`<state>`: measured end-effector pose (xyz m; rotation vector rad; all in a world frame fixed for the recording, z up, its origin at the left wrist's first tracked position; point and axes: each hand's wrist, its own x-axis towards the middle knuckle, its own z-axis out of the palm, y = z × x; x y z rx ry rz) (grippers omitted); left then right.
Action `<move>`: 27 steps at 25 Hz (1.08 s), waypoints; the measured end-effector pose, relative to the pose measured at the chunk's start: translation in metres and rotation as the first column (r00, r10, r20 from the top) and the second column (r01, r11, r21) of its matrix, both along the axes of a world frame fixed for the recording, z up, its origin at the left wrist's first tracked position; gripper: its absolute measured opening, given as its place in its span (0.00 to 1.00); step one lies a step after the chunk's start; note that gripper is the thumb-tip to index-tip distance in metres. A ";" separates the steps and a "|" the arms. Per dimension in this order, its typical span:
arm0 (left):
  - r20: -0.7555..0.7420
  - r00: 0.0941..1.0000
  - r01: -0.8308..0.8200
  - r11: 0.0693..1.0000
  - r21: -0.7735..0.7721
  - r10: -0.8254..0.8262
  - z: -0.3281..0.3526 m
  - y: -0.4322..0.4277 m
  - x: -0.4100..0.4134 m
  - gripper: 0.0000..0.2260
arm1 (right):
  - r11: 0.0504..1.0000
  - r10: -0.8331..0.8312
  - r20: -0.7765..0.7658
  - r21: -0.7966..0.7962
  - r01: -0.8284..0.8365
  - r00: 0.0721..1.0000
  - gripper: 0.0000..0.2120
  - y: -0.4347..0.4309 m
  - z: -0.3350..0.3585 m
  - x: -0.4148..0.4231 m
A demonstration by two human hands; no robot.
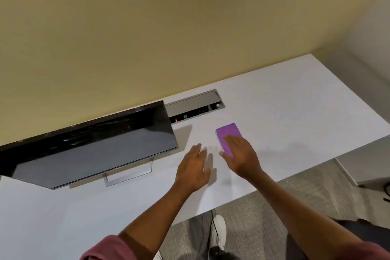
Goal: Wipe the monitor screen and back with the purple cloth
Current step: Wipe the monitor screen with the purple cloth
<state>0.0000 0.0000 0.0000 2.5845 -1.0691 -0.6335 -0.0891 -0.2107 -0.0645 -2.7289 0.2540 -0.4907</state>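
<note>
While the purple cloth (226,133) lies folded flat on the white counter (295,112), just right of the monitor (95,145) and in front of the open cable hatch (194,104), the step in hand reads as the pick-up; wiping not yet begun. Right hand (240,154) sits over the cloth's near end, fingers straight and slightly spread, covering part of it; cannot tell if it presses or hovers just above. Left hand (194,167) is palm down, fingers straight, on or just over the counter between cloth and monitor, holding nothing. The monitor stands on a thin silver stand (128,175), dark screen facing the person, light marks near its top edge, smears or reflections, cannot tell which. Its back faces the wall and is hidden. For a good pick-up: curl the right fingers round the cloth's near edge with the thumb under it, and keep the fold so a flat pad meets the glass. The left hand is well placed to steady the monitor's right edge, since the stand looks slight and the panel may rock under pressure. Light, even strokes across the screen seem best. The back looks close to the wall, so it probably calls for turning the monitor or reaching round it.
</note>
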 end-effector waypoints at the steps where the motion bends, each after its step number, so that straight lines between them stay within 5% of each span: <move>1: -0.023 1.000 0.008 1.000 0.029 -0.007 -0.007 -0.008 0.000 0.33 | 1.000 -0.019 -0.044 -0.007 0.018 0.999 0.29 -0.010 -0.011 0.002; 6: -0.062 0.998 -0.008 0.996 0.086 0.013 -0.030 -0.034 0.003 0.33 | 0.993 -0.083 -0.334 0.047 0.104 0.939 0.41 -0.040 -0.042 0.017; 12: -0.130 0.990 -0.038 0.991 0.129 0.055 -0.057 -0.043 0.015 0.33 | 0.998 -0.056 -0.484 -0.039 0.042 0.874 0.43 -0.054 -0.085 0.040; 20: -0.153 0.981 -0.095 0.987 0.131 0.115 -0.072 -0.037 0.021 0.31 | 0.993 -0.118 -0.338 -0.054 0.106 0.934 0.27 -0.048 -0.112 0.035; 27: -0.129 0.986 -0.086 0.989 0.123 0.102 -0.072 -0.026 0.024 0.32 | 0.994 -0.110 -0.248 -0.001 0.114 0.962 0.26 -0.051 -0.110 0.038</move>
